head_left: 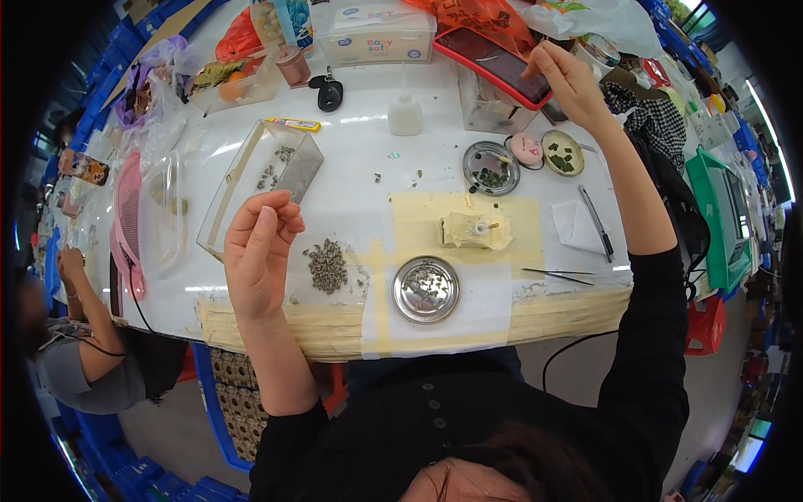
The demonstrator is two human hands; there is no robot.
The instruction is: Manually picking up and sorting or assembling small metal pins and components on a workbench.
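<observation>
While right hand [569,79] taps red-cased phone [493,63] — fingers loosely spread — left hand [259,251] hovers curled, empty, above grey parts pile [327,265]; better rest wrist steady.

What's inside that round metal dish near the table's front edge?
The round metal dish holds a scatter of small grey-green pieces over its shiny bottom. Nothing covers it; the pieces are too small to identify.
</observation>
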